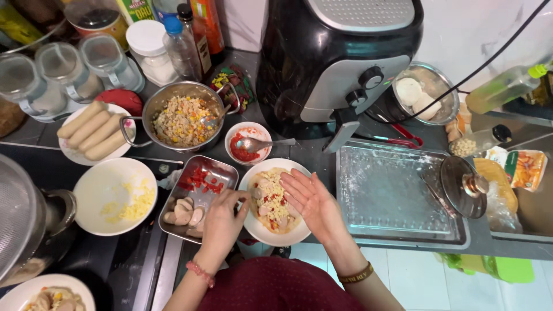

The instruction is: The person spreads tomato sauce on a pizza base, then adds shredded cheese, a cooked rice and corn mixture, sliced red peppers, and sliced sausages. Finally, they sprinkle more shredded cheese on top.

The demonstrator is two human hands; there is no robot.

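A white plate (251, 222) holds a small pizza base (272, 201) topped with grated cheese, red pieces and sausage slices. My right hand (312, 203) hovers over the plate's right side, palm up, fingers spread, holding nothing. My left hand (223, 220) reaches over the edge of a rectangular metal tray (226, 167) of red pepper pieces and sausage slices, its fingertips pinched together just left of the plate. Whether it holds a piece is hidden.
A white bowl of grated cheese (115, 194), a plate of whole sausages (95, 131), a metal pot of mixed filling (182, 118) and a small sauce bowl with spoon (247, 144) surround the plate. A black air fryer (334, 57), floured baking tray (391, 193) and dough bowl (423, 92) stand right.
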